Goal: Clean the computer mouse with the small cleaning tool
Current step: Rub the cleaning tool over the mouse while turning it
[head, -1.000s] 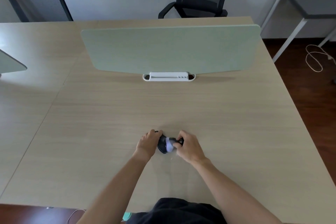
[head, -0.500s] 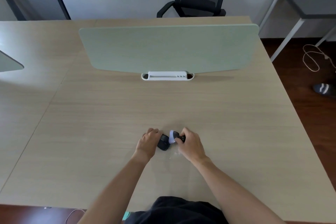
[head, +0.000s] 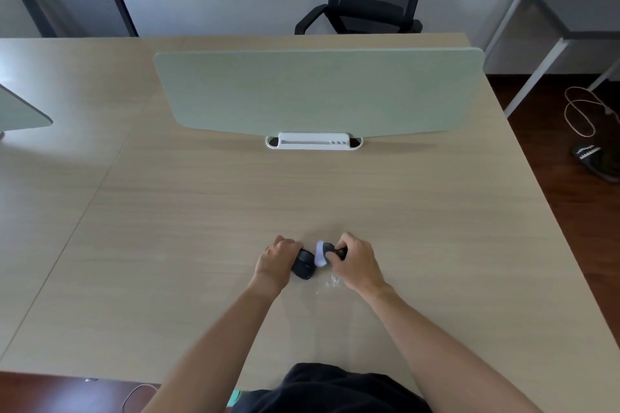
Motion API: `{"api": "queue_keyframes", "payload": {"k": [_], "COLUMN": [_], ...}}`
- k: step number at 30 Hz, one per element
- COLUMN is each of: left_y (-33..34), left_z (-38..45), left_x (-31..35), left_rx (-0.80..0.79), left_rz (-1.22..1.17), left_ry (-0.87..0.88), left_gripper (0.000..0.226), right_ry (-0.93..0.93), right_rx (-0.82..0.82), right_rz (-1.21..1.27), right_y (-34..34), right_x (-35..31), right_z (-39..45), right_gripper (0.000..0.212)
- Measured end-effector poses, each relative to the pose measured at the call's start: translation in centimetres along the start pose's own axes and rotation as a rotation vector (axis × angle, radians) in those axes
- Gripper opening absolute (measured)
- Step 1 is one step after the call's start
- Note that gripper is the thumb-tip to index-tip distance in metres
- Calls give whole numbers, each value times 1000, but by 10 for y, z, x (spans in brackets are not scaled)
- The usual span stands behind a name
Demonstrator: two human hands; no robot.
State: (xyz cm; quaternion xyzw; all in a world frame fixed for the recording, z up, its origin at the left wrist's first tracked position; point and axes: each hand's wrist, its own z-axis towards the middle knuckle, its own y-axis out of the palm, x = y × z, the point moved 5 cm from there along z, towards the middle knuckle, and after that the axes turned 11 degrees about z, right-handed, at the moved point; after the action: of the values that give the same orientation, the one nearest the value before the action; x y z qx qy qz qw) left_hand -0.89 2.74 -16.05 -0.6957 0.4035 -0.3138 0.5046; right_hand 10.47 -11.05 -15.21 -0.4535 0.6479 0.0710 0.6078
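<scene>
Since a second ago our pale lilac brush head has slid off the mouse's top to its right flank.

Our left hand (head: 276,258) clamps the small black plastic computer mouse (head: 303,264) on the light wood desk (head: 436,245); our right hand (head: 355,261) pinches the dark-handled small cleaning tool (head: 322,253). We judge brushing is mid-way; next, sweep back across, keeping the mouse pinned.

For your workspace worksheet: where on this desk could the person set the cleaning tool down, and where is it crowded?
Bare desk lies right of the right hand, left of the left hand, and between both hands and the green divider. It is crowded only around the mouse and cleaning tool, where a small clear scrap also lies.
</scene>
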Motion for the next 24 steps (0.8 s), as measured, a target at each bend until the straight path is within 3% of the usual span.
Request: {"api": "queue_keyframes", "payload": {"k": [4,8,13,20,24], "left_y": [0,-2,0,-3,-4], "left_z": [3,1,0,1,-3], "left_x": [1,2,3,2,2], "left_rx": [-15,-18,-12,-19,-16], "left_rz": [-17,-14,-5,-25,3], "left_ry": [-8,-25,-44,-47,-52], "left_gripper": [41,42,43,41,40], "right_ry": [-19,18,37,45,45], "right_rx": [-214,-91,74,-200,28], "right_rz": [9,-90,-14,65,10], "right_y": [16,13,4,18,8], "right_x": [-3,3,2,-2,1], "right_z": [-8,-1,3,-2,6], "right_gripper": [30,15,11,21,16]}}
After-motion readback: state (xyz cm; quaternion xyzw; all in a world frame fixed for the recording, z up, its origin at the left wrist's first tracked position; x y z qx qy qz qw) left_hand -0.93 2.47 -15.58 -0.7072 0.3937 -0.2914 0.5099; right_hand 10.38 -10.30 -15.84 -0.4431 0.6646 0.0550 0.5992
